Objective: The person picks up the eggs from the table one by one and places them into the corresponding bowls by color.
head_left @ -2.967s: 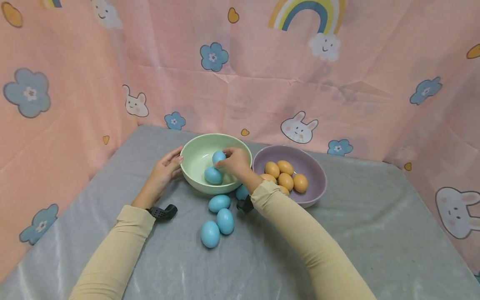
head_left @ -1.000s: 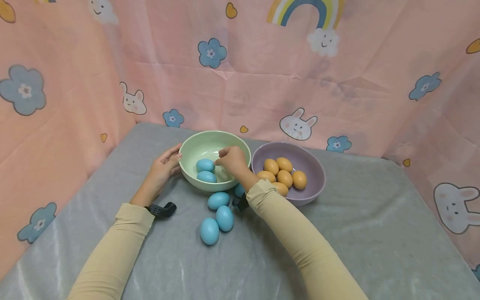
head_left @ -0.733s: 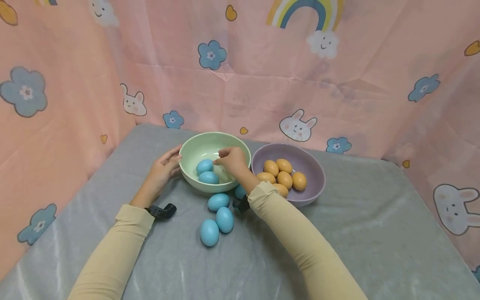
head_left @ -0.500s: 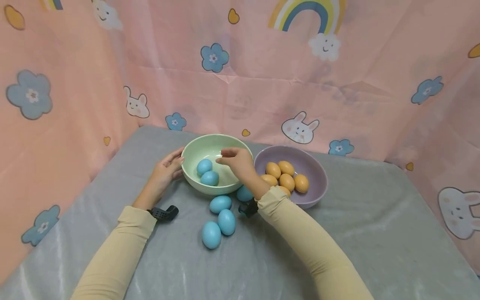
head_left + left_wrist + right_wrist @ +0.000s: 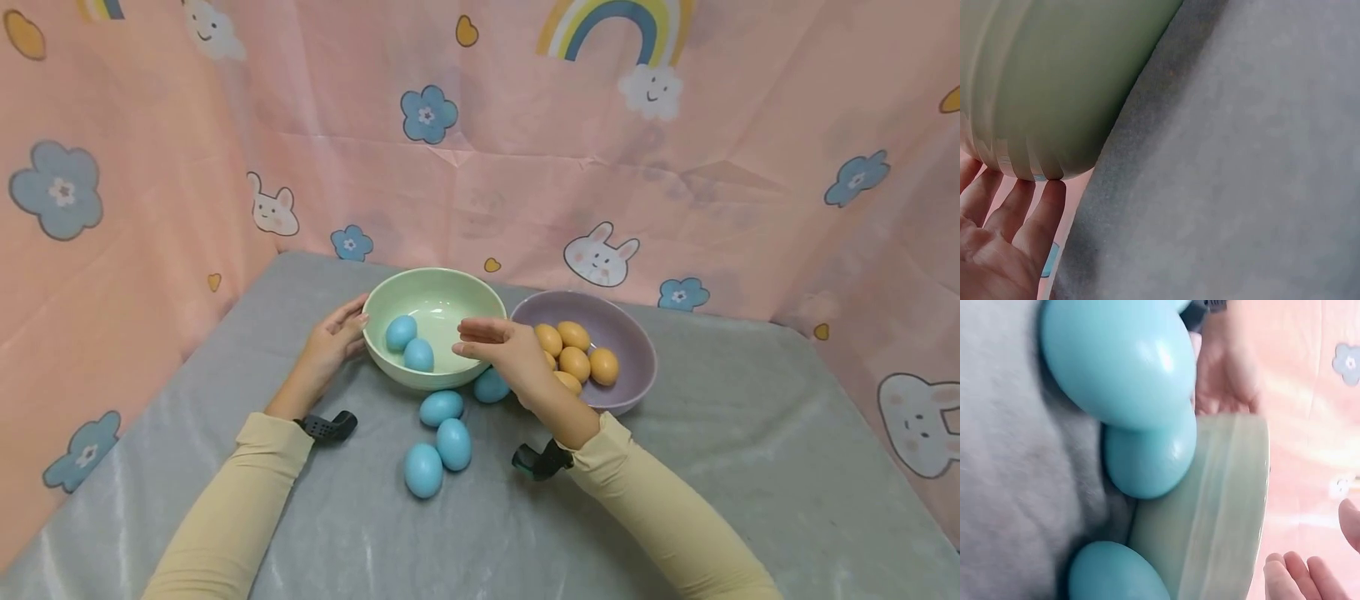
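A light green bowl (image 5: 427,379) holds two blue eggs, one blue egg (image 5: 401,332) lying against another (image 5: 418,356). My left hand (image 5: 325,354) rests its fingers on the bowl's left outer side; the left wrist view shows those fingers (image 5: 1041,219) extended against the wall. My right hand (image 5: 513,358) is over the bowl's right front rim, fingers extended and thumb apart, holding nothing. Below it a blue egg (image 5: 491,386) sits on the cloth by the bowl. More blue eggs lie in front: one (image 5: 441,408), another (image 5: 453,445) and a third (image 5: 423,471).
A purple bowl (image 5: 636,358) with several orange-brown eggs (image 5: 574,364) stands right of the green one, partly hidden by my right hand. Grey cloth (image 5: 750,433) covers the table. A pink printed curtain (image 5: 510,200) rises behind and at both sides.
My right hand released a blue egg inside the green bowl, then drew back right and toward me, its fingers opening. The two eggs in the bowl shifted left. My left hand stayed on the bowl.
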{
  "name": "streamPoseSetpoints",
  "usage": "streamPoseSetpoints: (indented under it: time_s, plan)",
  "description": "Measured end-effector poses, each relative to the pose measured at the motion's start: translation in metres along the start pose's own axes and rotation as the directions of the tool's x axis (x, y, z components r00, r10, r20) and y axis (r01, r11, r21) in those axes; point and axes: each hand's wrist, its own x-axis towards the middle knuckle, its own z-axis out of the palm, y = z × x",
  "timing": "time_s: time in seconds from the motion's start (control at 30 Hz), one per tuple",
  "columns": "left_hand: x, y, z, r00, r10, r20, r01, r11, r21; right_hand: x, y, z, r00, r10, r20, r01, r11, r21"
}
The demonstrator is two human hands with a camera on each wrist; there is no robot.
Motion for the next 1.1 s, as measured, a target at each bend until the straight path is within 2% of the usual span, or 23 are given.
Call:
streamPoseSetpoints:
  time_s: [0.2, 0.43, 0.57, 0.77, 1.1]
  plan:
    - [0.001, 0.000, 0.000, 1.000, 0.009, 0.006, -0.009, 1.000, 0.009, -0.021, 0.005, -0.002, 0.999, 0.041, 0.011, -0.041, 0.999, -0.028]
    - [0.001, 0.000, 0.001, 1.000, -0.004, 0.000, 0.004, 1.000, 0.019, -0.040, 0.012, -0.003, 0.999, 0.030, 0.039, -0.029, 0.998, -0.049]
    - [0.001, 0.000, 0.001, 1.000, -0.004, -0.007, 0.004, 1.000, 0.023, -0.047, 0.014, -0.003, 0.999, 0.042, 0.032, -0.041, 0.999, -0.019]
    - [0.000, 0.000, 0.000, 1.000, 0.000, -0.007, 0.000, 1.000, 0.020, -0.057, 0.020, -0.001, 0.995, 0.089, 0.037, -0.087, 0.995, -0.047]
    - [0.000, 0.000, 0.000, 1.000, -0.003, -0.003, 0.003, 0.999, 0.040, -0.066, 0.033, 0.005, 0.988, 0.095, 0.122, -0.091, 0.995, -0.032]
